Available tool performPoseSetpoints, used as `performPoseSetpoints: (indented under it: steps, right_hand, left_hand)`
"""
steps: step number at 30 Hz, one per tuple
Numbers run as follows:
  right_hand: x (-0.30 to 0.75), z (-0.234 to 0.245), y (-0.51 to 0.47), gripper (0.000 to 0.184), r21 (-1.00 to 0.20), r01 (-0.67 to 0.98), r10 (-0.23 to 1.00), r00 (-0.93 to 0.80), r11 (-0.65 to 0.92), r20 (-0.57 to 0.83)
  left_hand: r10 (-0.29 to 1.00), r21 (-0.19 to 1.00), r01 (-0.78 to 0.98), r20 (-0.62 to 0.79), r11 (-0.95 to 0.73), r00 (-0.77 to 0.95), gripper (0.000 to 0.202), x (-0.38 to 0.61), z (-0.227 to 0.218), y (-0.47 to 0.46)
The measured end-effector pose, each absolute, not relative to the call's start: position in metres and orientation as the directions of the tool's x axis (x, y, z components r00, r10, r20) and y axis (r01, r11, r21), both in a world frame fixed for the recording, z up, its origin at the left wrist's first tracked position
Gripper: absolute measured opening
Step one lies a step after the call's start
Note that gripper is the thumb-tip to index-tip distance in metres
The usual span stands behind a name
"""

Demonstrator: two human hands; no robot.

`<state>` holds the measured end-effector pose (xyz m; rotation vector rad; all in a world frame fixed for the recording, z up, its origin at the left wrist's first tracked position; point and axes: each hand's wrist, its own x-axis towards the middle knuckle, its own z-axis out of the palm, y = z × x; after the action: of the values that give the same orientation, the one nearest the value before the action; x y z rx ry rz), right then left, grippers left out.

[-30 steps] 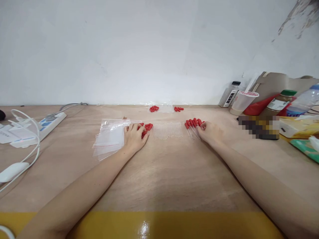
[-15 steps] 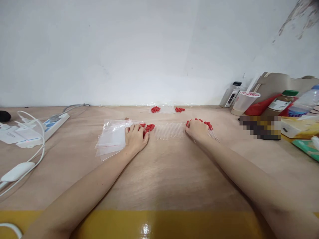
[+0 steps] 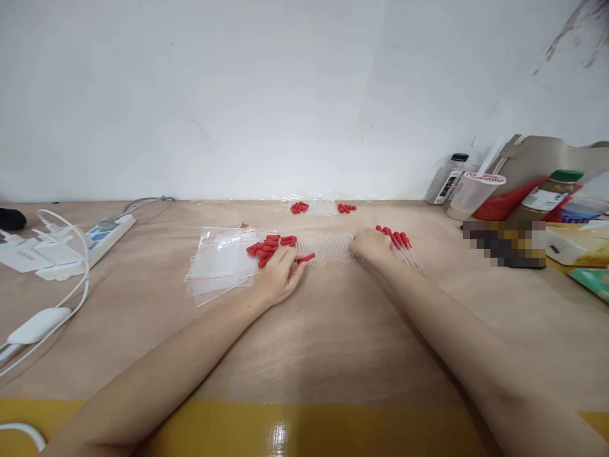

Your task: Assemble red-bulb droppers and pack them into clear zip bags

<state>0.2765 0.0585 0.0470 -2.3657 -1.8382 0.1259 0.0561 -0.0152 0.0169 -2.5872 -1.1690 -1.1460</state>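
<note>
My left hand (image 3: 280, 277) pinches a red rubber dropper bulb (image 3: 307, 259), which points right from its fingertips. Behind that hand lies a loose pile of red bulbs (image 3: 266, 246), partly over clear zip bags (image 3: 219, 259). A row of thin glass dropper tubes (image 3: 328, 248) lies side by side between my hands. At the row's right end my right hand (image 3: 372, 244) is closed, fingertips down by the last tubes; what is in them is hidden. Just right of it lie several glass droppers with red bulbs fitted (image 3: 402, 240), partly covered by the hand.
Against the wall lies a clear bag with more red bulbs (image 3: 299, 207) and tubes. To the left are a power strip (image 3: 90, 247) and a white cable (image 3: 85, 279). Bottles, a paper cup (image 3: 476, 193) and a dark blurred-out object (image 3: 504, 244) stand or lie at right.
My left hand has moved right and nearer from the bulb pile, now with a bulb in its fingers. The right hand has shifted left from the fitted droppers to the tube row's end.
</note>
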Motion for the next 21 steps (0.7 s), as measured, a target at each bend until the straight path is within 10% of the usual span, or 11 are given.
performPoseSetpoints:
  steps: [7, 13, 21]
  right_hand:
    - [0.298, 0.054, 0.030, 0.023, -0.419, 0.908, 0.985, 0.063, 0.011, 0.161]
    - [0.302, 0.020, -0.007, 0.020, -0.766, 0.440, 0.878, -0.325, 0.470, 0.351]
    - [0.293, 0.000, -0.024, 0.023, -0.527, 0.504, 0.728, -0.437, 0.685, 0.528]
  left_hand:
    - [0.683, 0.412, 0.551, 0.525, -0.726, 0.508, 0.022, 0.069, 0.022, -0.032]
    - [0.837, 0.696, 0.472, 0.385, -0.540, 0.390, 0.021, 0.073, 0.014, -0.027]
    - [0.858, 0.676, 0.529, 0.409, -0.513, 0.310, 0.020, 0.069, 0.014, -0.026]
